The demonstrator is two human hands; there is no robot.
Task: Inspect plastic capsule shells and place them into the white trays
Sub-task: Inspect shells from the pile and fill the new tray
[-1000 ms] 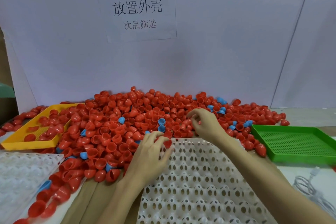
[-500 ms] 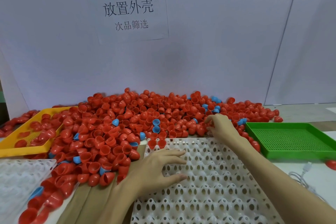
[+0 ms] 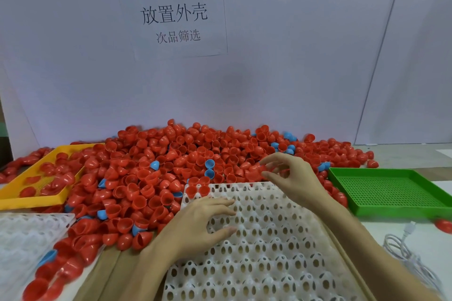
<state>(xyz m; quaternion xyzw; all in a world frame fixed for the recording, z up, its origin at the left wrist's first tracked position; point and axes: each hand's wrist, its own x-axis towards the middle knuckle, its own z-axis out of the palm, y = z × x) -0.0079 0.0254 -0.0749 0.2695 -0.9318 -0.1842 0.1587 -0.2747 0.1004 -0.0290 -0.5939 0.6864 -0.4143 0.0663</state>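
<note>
A yellow tray [image 3: 36,199] sits far left, half buried by the heap of shells [image 3: 171,168] (mostly red, some blue). The left hand [image 3: 195,227] rests with spread fingers on the white tray [image 3: 269,264]. The right hand [image 3: 293,178] pinches a red shell [image 3: 261,168] over the tray's far edge. A green tray [image 3: 391,190] lies right.

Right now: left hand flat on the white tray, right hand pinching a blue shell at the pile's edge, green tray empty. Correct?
Not quite. In the head view the shell pinched by the right hand is red, not blue. The left hand does rest flat on the white tray, and the green tray holds nothing.
</note>
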